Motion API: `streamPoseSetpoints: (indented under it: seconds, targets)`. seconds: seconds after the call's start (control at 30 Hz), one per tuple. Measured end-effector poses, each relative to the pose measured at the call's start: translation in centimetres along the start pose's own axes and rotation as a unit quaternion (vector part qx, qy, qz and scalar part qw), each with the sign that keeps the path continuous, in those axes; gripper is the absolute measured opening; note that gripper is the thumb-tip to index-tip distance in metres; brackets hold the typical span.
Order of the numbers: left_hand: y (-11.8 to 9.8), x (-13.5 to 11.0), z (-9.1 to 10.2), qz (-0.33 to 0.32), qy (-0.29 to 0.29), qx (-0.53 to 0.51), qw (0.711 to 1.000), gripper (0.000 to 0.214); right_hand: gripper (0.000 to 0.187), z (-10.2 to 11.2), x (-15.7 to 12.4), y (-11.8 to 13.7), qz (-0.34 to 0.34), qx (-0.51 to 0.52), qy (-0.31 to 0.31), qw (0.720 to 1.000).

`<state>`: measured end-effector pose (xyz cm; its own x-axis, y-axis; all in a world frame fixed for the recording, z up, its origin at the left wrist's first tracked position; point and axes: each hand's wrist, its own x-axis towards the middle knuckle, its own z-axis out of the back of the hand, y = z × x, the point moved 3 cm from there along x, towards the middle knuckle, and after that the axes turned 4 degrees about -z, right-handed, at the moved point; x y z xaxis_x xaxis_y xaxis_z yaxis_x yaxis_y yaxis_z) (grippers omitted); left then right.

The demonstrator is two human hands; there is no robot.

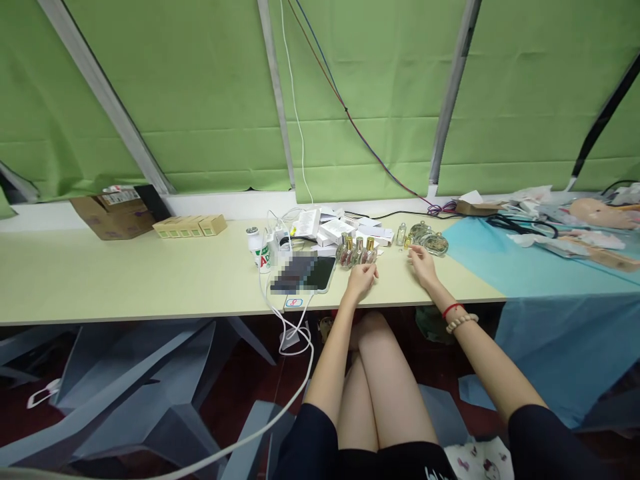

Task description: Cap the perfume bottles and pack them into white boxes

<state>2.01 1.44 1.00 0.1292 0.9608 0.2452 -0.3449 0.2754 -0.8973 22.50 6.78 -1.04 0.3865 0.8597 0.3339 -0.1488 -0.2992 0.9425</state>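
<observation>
My left hand is on the table, its fingers curled together just in front of several round glass bottles with gold-coloured caps. Whatever those fingers may hold is hidden. To the right, my right hand reaches in with bent fingers close to a small yellowish bottle. I cannot make out what, if anything, is between its fingertips. A slim clear bottle stands just behind. Beyond the right hand, several round, ornate glass items lie grouped.
White boxes and papers are heaped behind the bottles. Left of them are a tablet with a white cable and a white can. Small yellow boxes and a cardboard box sit farther left. Blue sheeting covers the right side.
</observation>
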Motion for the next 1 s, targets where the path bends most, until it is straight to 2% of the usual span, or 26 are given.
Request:
streamPoseSetpoints:
  seconds: [0.07, 0.17, 0.23, 0.43, 0.6, 0.8, 1.0]
  targets:
    - [0.0, 0.0, -0.1, -0.004, 0.001, -0.006, 1.000, 0.038, 0.026, 2.2, 0.4, 0.4, 0.023, -0.037, -0.074, 0.996]
    - [0.0, 0.0, -0.1, -0.007, 0.003, -0.010, 1.000, 0.038, 0.035, 4.7, 0.4, 1.3, 0.060, -0.153, -0.233, 0.958]
    - [0.0, -0.1, -0.1, -0.007, 0.003, -0.009, 1.000, 0.038, 0.046, 5.2, 0.4, 1.4, 0.041, -0.198, -0.268, 0.942]
    - [-0.1, 0.0, -0.2, -0.003, 0.004, -0.004, 1.000, 0.038, 0.076, 4.9, 1.0, 0.5, -0.062, -0.230, -0.227, 0.944]
    - [0.1, 0.2, -0.3, -0.005, 0.008, -0.005, 1.000, 0.037, 0.083, 4.6, 1.2, 0.5, -0.090, -0.274, -0.177, 0.941]
    - [0.3, 0.4, -0.4, -0.007, 0.007, -0.005, 1.000, 0.036, 0.073, 4.6, 1.3, 0.5, -0.134, -0.301, -0.174, 0.928]
    - [0.3, 0.4, -0.4, -0.009, 0.007, -0.005, 1.000, 0.037, 0.045, 4.1, 1.7, 0.2, -0.122, -0.363, -0.117, 0.916]
